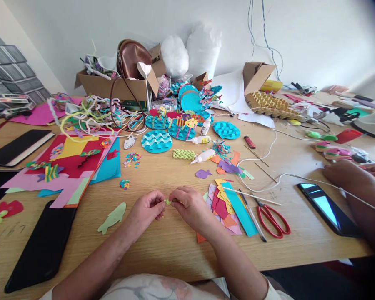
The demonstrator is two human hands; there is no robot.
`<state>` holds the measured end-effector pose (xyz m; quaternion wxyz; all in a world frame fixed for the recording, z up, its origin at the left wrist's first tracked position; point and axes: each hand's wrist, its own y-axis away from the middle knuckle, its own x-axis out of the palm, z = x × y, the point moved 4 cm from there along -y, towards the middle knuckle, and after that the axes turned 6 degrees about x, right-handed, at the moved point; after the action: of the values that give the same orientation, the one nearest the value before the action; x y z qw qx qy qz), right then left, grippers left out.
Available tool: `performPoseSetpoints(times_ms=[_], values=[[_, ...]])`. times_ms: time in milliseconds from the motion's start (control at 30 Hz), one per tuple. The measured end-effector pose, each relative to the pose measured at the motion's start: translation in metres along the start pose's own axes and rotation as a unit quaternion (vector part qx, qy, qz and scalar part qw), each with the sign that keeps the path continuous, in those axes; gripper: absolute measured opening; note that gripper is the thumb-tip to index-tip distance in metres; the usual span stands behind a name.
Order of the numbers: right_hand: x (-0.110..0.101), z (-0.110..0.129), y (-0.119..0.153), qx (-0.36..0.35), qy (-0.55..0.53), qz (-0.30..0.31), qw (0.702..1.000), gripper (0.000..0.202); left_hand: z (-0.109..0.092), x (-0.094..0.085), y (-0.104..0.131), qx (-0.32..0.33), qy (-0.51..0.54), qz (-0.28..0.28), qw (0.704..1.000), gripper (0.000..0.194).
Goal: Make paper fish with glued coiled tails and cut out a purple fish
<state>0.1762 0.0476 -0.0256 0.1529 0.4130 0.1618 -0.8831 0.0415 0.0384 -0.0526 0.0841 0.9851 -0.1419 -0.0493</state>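
Fingertips of my left hand (149,205) and my right hand (189,204) pinch a small yellow-green piece (167,202) between them, just above the table. Its material and full shape are hidden by the fingers. A pale green paper fish (112,217) lies flat to the left of my left hand. Beyond the hands is a purple paper fish (203,173), near glue bottles (205,156) and a braided green strip (183,154). Beside my right hand are coloured paper scraps (220,204), a blue strip (241,210), a pen (253,216) and red-handled scissors (272,221).
Coloured paper sheets (71,166) and a black phone-like slab (43,246) lie left. Blue wavy discs (156,141) stand mid-table, before a cardboard box (100,87). On the right, a white cord (315,178) crosses near a phone (326,208) and another person's arm (346,187).
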Motion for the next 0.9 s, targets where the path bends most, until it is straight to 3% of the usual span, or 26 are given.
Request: performPoseSetpoints(times_ms=[200,433,667,900], values=[[-0.001,0.000,-0.003,-0.004,-0.016,0.006,1.000,0.014,0.002,-0.006,-0.001,0.059,-0.080,-0.014,0.995,0.017],[0.002,0.002,-0.002,0.009,0.003,0.004,1.000,0.013,-0.005,-0.008,0.003,0.067,-0.141,-0.050,0.986,0.016],[0.005,0.003,-0.001,0.011,0.001,0.003,1.000,0.013,-0.011,-0.009,0.005,0.147,-0.299,-0.083,0.939,0.015],[0.003,-0.002,-0.002,0.009,-0.031,0.011,0.999,0.016,-0.010,-0.006,0.005,0.145,-0.338,-0.071,0.927,0.012]])
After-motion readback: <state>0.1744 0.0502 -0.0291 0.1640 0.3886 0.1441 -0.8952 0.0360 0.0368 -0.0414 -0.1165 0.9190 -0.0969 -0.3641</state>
